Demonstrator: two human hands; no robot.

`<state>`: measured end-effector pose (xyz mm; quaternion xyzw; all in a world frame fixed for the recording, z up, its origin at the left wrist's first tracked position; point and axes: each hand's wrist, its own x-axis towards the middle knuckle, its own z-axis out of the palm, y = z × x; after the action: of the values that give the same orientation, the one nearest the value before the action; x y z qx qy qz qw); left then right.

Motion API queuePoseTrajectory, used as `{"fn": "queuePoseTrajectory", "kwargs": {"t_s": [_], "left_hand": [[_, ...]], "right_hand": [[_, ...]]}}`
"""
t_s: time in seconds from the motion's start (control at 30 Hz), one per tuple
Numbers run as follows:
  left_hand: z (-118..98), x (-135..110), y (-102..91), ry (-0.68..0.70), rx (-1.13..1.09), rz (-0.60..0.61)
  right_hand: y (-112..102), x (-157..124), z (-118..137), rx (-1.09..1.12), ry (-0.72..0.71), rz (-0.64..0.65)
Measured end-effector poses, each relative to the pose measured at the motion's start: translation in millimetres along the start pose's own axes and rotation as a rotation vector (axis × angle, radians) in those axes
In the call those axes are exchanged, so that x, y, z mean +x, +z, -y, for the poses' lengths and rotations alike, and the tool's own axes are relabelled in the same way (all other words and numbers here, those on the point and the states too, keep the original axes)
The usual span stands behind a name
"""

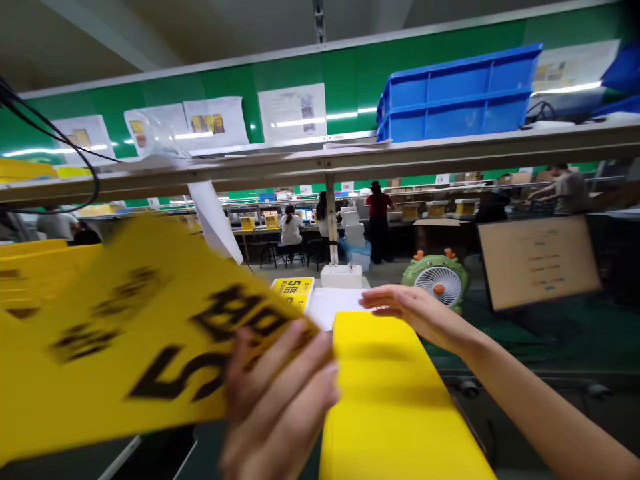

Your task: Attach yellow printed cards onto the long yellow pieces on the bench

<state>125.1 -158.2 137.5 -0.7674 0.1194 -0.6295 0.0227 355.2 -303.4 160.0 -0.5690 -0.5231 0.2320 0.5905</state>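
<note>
My left hand (285,393), blurred by motion, is closed on the right edge of a large yellow printed sheet (165,393). The sheet is tilted and bears black characters, among them a big "5". To its right lies a long yellow box (390,380) with a plain top, its near end cut off by the bottom of the view. My right hand (400,303) is above the far end of this box, fingers stretched out and holding nothing. Whether its fingertips touch the box I cannot tell. Beyond are a white surface (325,303) and a smaller yellow printed card (295,291).
A green fan (437,280) and a tilted brown cardboard panel (540,263) stand at the right. Overhead, a shelf (280,163) carries a blue crate (457,93). More yellow boxes (35,267) are at the left. Several people work in the background.
</note>
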Motion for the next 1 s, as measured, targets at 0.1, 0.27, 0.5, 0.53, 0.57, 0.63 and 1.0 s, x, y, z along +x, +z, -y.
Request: {"fn": "queuePoseTrajectory", "kwargs": {"t_s": [0.1, 0.27, 0.5, 0.53, 0.57, 0.63, 1.0], "left_hand": [[-23, 31, 38.5, 0.248, -0.011, 0.164], [-34, 20, 40.7, -0.063, -0.238, 0.244], [-16, -17, 43.5, -1.155, -0.785, 0.460], [-14, -20, 45.5, -1.174, -0.798, 0.494], [-13, -22, 47.1, -1.191, -0.802, 0.506], [-11, -26, 48.9, -1.234, -0.840, 0.532], [-1, -36, 60.2, -1.305, -0.863, 0.609]], "right_hand": [[37, -33, 32, 0.210, -0.121, -0.005], [36, -68, 21, 0.278, 0.036, -0.255], [20, -102, -8, 0.363, 0.342, -0.269], [21, -105, -12, 0.347, 0.368, -0.262], [21, -107, -15, 0.333, 0.392, -0.259], [22, -109, -22, 0.314, 0.424, -0.260], [21, -103, -35, 0.285, 0.464, -0.305]]}}
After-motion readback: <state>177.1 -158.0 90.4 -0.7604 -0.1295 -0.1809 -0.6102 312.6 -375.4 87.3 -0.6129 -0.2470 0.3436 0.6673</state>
